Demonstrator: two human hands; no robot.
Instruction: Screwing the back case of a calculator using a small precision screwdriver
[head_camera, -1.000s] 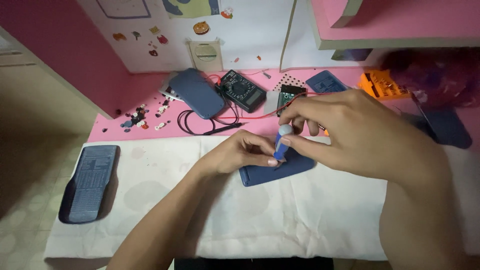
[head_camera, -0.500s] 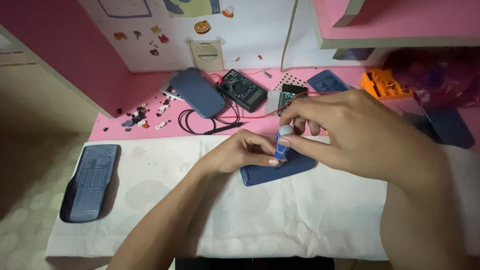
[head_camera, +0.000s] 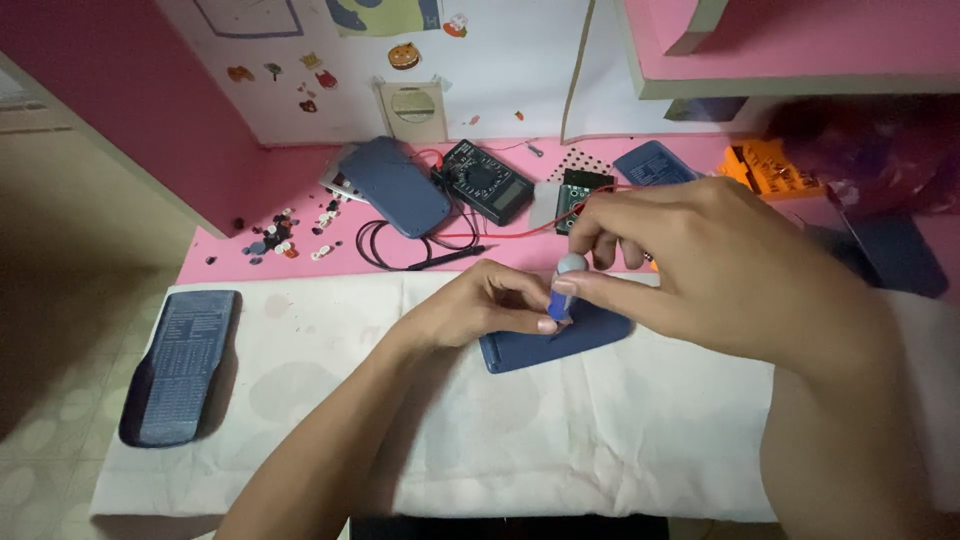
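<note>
My right hand (head_camera: 700, 265) pinches a small screwdriver (head_camera: 566, 285) with a blue handle and grey cap, held upright with its tip down on a dark blue flat device shell (head_camera: 560, 342) lying on the white cloth (head_camera: 620, 430). My left hand (head_camera: 480, 305) rests on the shell's left edge, its fingers curled and pressing it down next to the screwdriver. The screwdriver's tip is hidden behind my fingers.
A dark blue calculator back cover (head_camera: 182, 365) lies at the cloth's left end. On the pink desk (head_camera: 240, 265) behind are a black multimeter (head_camera: 487, 181) with leads, another blue cover (head_camera: 393, 186), a small circuit board (head_camera: 574, 195), scattered small keys (head_camera: 285, 235), and an orange box (head_camera: 775, 165).
Both hands hold nearly the same pose over the shell; my right fingers have shifted slightly on the screwdriver's cap.
</note>
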